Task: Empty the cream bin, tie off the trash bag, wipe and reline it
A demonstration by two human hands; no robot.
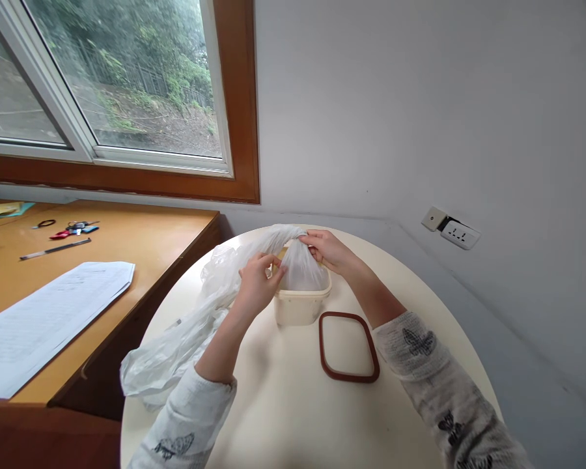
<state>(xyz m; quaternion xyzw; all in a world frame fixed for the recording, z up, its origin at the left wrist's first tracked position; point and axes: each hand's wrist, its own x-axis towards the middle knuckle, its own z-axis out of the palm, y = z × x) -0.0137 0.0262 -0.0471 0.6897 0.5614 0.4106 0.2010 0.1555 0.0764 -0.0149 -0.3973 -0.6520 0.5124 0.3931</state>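
A white plastic bag (303,268) is bunched and twisted above a cream plastic bin (300,309), with its lower part down inside the bin. The rest of the bag trails off to the left over the table. My right hand (329,251) pinches the bag at its gathered neck. Over the bin's left rim, my left hand (261,280) has its thumb and fingertips closed on the edge of the bag; the exact grip is partly hidden. A brown rounded-square ring frame (349,378) lies flat on the table to the right of the bin.
The bin stands on a round cream table (273,417) against the wall. At the left is a wooden desk (161,221) with papers (58,319), a pen (55,249) and keys (78,227). A wall socket (460,234) is at the right.
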